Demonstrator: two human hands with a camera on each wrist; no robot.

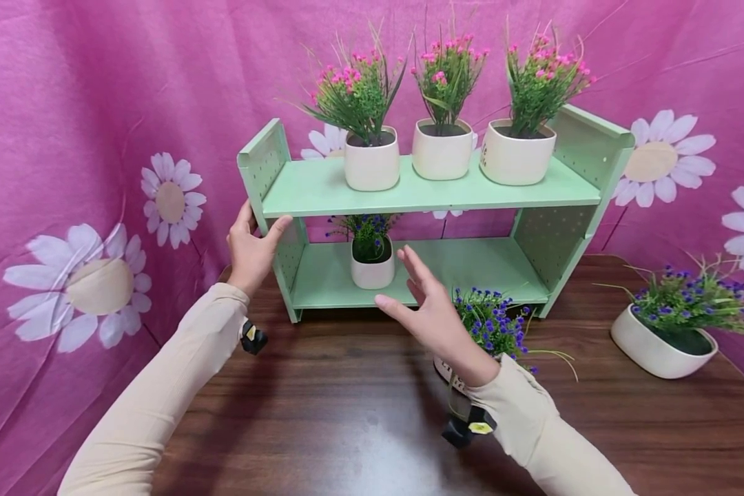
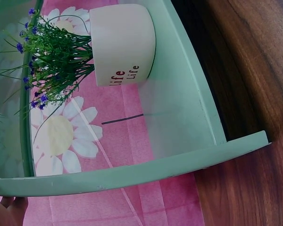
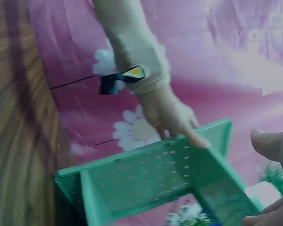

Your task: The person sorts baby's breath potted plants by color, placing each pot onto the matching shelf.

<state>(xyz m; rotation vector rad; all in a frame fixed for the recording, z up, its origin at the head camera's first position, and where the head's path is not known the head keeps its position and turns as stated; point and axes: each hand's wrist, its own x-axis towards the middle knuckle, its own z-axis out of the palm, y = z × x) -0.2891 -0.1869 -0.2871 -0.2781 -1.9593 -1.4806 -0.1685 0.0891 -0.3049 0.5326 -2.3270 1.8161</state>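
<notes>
A green two-tier shelf [image 1: 430, 201] stands on the wooden table. My left hand [image 1: 252, 251] grips its left side panel [image 2: 132, 175], thumb at the front edge and fingers on the outer side. On the lower tier sits a white pot with blue flowers [image 1: 373, 267], lettered "Life" in the left wrist view. My right hand [image 1: 437, 317] hovers in front of that tier, fingers extended and thumb apart, holding nothing. Behind the right forearm, partly hidden, another pot of blue flowers [image 1: 492, 324] stands on the table.
Three white pots of pink flowers, a left one [image 1: 372, 162], a middle one [image 1: 442, 151] and a right one [image 1: 518, 155], line the top tier. A tilted pot of blue flowers [image 1: 663, 344] lies at the table's right. A pink daisy-print cloth [image 1: 99, 83] hangs behind.
</notes>
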